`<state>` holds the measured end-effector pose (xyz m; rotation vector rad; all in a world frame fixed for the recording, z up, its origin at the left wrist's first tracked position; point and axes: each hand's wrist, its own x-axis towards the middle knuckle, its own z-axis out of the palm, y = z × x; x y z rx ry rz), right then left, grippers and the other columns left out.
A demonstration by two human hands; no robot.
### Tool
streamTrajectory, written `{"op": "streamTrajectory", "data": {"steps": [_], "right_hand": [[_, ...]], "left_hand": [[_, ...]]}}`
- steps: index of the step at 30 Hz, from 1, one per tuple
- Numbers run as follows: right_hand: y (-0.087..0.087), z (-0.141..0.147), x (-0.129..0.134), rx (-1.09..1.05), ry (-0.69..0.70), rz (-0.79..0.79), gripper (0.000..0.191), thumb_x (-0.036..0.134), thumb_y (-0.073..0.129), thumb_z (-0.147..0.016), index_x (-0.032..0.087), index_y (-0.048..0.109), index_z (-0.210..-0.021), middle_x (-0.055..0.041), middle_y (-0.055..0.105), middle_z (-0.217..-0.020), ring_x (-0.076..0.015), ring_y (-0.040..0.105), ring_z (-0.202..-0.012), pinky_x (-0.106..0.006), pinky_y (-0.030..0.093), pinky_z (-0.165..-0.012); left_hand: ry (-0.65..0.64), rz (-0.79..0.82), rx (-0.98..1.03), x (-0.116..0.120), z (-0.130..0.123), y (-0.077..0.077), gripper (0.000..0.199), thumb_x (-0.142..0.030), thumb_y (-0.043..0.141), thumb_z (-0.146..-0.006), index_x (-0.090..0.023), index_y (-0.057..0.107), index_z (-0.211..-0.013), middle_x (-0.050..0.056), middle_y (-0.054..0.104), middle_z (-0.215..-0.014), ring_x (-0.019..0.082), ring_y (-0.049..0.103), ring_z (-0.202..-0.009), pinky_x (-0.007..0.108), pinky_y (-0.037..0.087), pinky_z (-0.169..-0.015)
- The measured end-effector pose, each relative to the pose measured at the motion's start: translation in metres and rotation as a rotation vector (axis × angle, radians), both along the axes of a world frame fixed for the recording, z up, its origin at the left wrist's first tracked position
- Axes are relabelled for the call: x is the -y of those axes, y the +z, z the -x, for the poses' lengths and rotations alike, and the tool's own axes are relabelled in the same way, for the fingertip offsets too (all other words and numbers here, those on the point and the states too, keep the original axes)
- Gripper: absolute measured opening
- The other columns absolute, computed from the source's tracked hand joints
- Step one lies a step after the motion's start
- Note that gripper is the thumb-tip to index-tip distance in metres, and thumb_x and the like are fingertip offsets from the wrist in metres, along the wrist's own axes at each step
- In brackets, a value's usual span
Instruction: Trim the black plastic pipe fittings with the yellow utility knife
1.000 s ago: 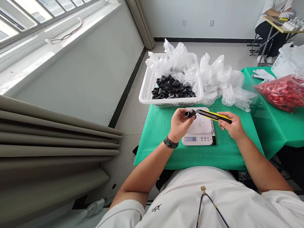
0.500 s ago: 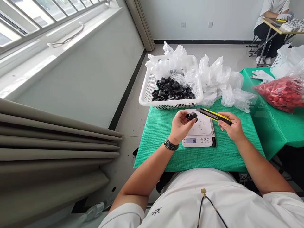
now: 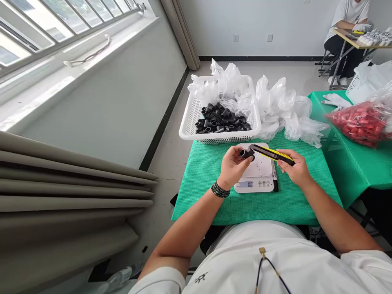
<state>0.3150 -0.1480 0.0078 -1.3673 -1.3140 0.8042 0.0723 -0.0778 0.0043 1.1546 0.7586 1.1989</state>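
My left hand (image 3: pixel 232 165) is closed on a black pipe fitting (image 3: pixel 246 153), with one round opening facing me. A yellow and black utility knife (image 3: pixel 269 153) is gripped in my right hand (image 3: pixel 295 165). Its blade end meets the far right side of the fitting; the exact contact is too small to make out. Both hands are above a white digital scale (image 3: pixel 254 187), whose display reads 0.0. Small dark scraps lie on the scale's plate. Beside the scale is a black and white marker pen (image 3: pixel 275 179).
Behind the scale stands a white basket (image 3: pixel 187 130) of black fittings (image 3: pixel 219 118) and plastic bags. More clear bags (image 3: pixel 284 110) lie to its right. On the right green table (image 3: pixel 352 163) are a glove (image 3: pixel 337 101) and a bag of red parts (image 3: pixel 359 124). A person (image 3: pixel 347 24) sits at the far right.
My right hand has moved slightly left, bringing the knife's blade end from just apart to the fitting. The left hand keeps its hold. The view has shifted a little.
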Motion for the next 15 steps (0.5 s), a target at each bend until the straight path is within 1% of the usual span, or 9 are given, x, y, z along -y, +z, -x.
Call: {"op": "streamTrajectory", "data": {"steps": [3, 6, 10, 12, 15], "right_hand": [[0.0002, -0.0008, 0.0, 0.002, -0.016, 0.0, 0.042, 0.057, 0.084, -0.088, 0.026, 0.081, -0.117, -0.0007, 0.07, -0.074, -0.0136, 0.056, -0.054, -0.03, 0.052, -0.051], [-0.0006, -0.0009, -0.0003, -0.045, -0.017, -0.003, 0.043, 0.057, 0.083, -0.089, 0.026, 0.08, -0.118, -0.0001, 0.07, -0.074, -0.0131, 0.055, -0.052, -0.03, 0.051, -0.05], [0.0021, -0.0001, -0.0006, 0.013, -0.007, 0.01, 0.043, 0.056, 0.084, -0.088, 0.025, 0.08, -0.117, 0.0003, 0.069, -0.072, -0.0133, 0.055, -0.053, -0.031, 0.052, -0.051], [0.0037, 0.0006, -0.0006, 0.007, -0.01, 0.011, 0.043, 0.057, 0.083, -0.088, 0.025, 0.079, -0.117, 0.0005, 0.068, -0.072, -0.0134, 0.055, -0.053, -0.031, 0.052, -0.051], [0.0047, 0.0016, -0.0001, 0.018, -0.007, 0.009, 0.043, 0.057, 0.082, -0.088, 0.025, 0.079, -0.117, -0.0003, 0.07, -0.075, -0.0132, 0.056, -0.053, -0.03, 0.052, -0.051]], "left_hand": [[0.008, 0.001, 0.012, -0.0001, -0.0008, -0.0005, 0.058, -0.055, 0.101, -0.072, -0.019, 0.064, -0.099, 0.003, 0.074, -0.096, 0.014, 0.075, -0.086, 0.03, 0.069, -0.081], [0.017, -0.004, 0.022, -0.0001, -0.0011, -0.0012, 0.057, -0.055, 0.102, -0.072, -0.019, 0.065, -0.099, 0.004, 0.075, -0.098, 0.015, 0.075, -0.088, 0.03, 0.068, -0.081], [0.022, -0.008, 0.021, -0.0001, -0.001, -0.0025, 0.057, -0.054, 0.102, -0.072, -0.02, 0.065, -0.1, 0.004, 0.074, -0.098, 0.015, 0.076, -0.087, 0.031, 0.068, -0.081], [0.017, -0.01, 0.019, -0.0002, -0.0009, -0.0032, 0.057, -0.054, 0.101, -0.073, -0.019, 0.065, -0.1, 0.005, 0.074, -0.099, 0.015, 0.076, -0.088, 0.031, 0.068, -0.082], [0.014, -0.015, 0.016, -0.0004, -0.0009, -0.0033, 0.057, -0.054, 0.101, -0.073, -0.019, 0.065, -0.101, 0.004, 0.074, -0.099, 0.015, 0.075, -0.088, 0.031, 0.068, -0.083]]}}
